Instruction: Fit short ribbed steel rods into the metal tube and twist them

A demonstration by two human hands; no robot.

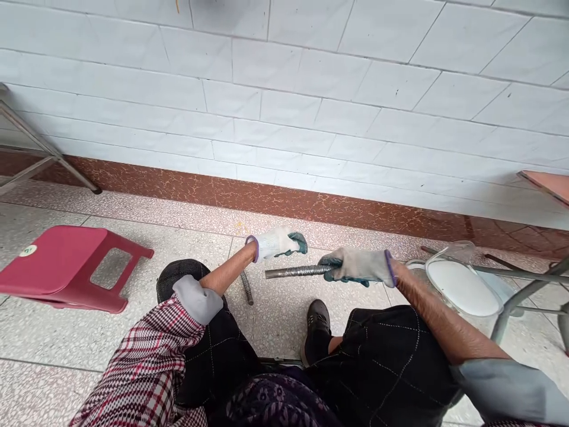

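Observation:
My right hand [359,265], in a white knit glove with a dark green coated palm, is wrapped round a ribbed metal tube [302,271]. The tube points left, nearly level above the floor, with a smoother end. Just above and beyond that free end is my left hand [279,243], gloved the same way. Its fingers are loosely bent and apart, with nothing visible in them and no contact with the tube. A second ribbed metal piece [246,288] lies on the floor below my left forearm, partly hidden by it.
A red plastic stool [66,261] stands at the left, with a metal-legged frame [48,154] behind it. On the right are a white round-edged object [462,286] and grey metal legs [502,317]. A tiled wall [284,130] runs across the front.

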